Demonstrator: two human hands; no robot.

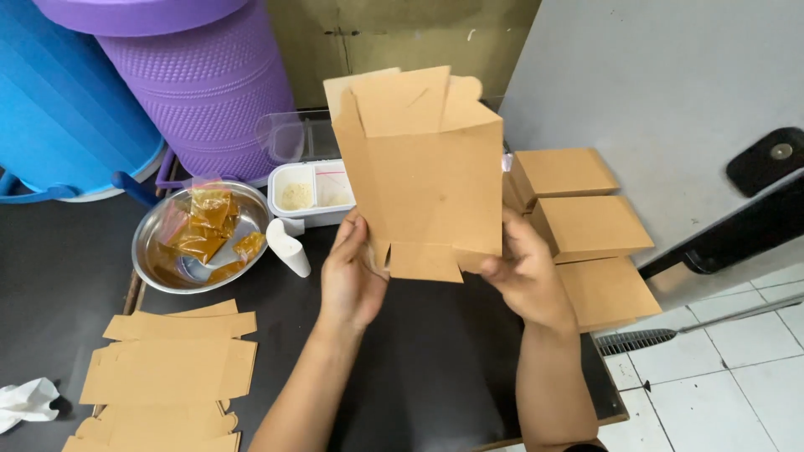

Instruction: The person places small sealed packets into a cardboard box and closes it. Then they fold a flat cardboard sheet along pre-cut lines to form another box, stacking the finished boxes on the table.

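over a dark table (435,368) beside a grey wall, an unfolded brown carton (423,167) stands upright, left hand (352,276) and right hand (528,280) pinching its bottom flaps.

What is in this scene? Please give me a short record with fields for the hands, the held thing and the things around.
left hand: left hand grips the lower left edge of the brown cardboard box
right hand: right hand grips its lower right edge
held thing: part-folded box, flaps open
right side: three folded boxes
left side: flat cardboard blanks
behind: metal bowl with sauce packets; white tray
surface: dark table
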